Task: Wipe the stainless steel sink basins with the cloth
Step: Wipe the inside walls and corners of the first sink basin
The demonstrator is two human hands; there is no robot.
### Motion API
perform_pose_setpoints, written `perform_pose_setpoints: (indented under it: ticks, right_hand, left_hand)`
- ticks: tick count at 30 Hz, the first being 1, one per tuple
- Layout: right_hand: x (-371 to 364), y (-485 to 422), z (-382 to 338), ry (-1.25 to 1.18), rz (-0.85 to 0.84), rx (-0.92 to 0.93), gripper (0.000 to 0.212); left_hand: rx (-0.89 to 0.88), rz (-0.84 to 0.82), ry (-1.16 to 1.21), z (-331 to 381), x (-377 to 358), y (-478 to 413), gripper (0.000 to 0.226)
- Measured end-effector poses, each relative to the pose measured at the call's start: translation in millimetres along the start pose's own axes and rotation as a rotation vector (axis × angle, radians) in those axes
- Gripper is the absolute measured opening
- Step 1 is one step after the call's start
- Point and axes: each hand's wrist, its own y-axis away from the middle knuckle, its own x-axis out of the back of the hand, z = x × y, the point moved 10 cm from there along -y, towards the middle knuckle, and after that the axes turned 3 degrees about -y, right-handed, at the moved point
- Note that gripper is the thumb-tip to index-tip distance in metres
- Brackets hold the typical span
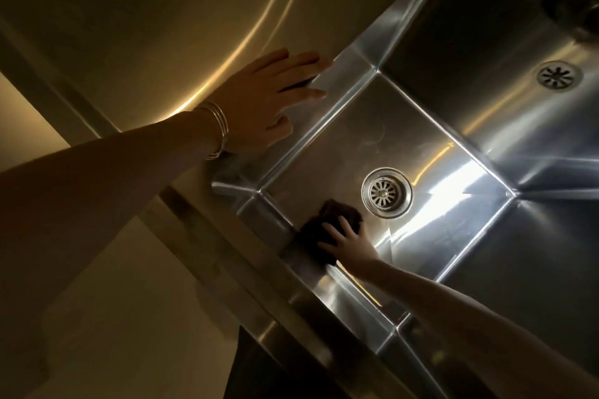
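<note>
The left hand [262,100] is laid flat on the tabletop [129,42] at the rim of the basin [340,139], with fingers straight, nothing held, and the tips reaching over the edge. Bangles [217,129] are worn at the wrist. One dark cloth [321,227] is pressed to the basin floor by the near wall under the spread fingers of the right hand [351,241], just beside the drain [386,192]. Bare floor is left beyond the drain. Two basins are counted, the second basin [453,52] with its own second drain [559,76].

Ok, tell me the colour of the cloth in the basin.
Dark brown, close to black. The head view shows the cloth under the right hand.
</note>
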Motion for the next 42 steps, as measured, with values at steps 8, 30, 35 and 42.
perform_pose_setpoints:
  ticks: [8,30,35,42]
  right_hand:
    - [-0.6,14.7,3.2,-0.025,0.041,0.008,0.056]
    - [-58.9,77.1,14.5,-0.027,0.026,0.010,0.051]
    - [-54.9,64.3,17.0,-0.068,0.044,0.047,0.054]
    - [-20.3,25.8,5.4,-0.192,0.071,-0.108,0.052]
  left_hand:
    - [0.004,-0.016,-0.007,3.3,3.5,0.6,0.061]
    - [0.147,-0.336,0.122,136.9,-45.6,84.3,0.071]
    - [0.173,-0.309,0.124,135.1,-51.5,83.9,0.062]
    - [0.205,-0.303,0.157,131.4,-49.4,83.4,0.054]
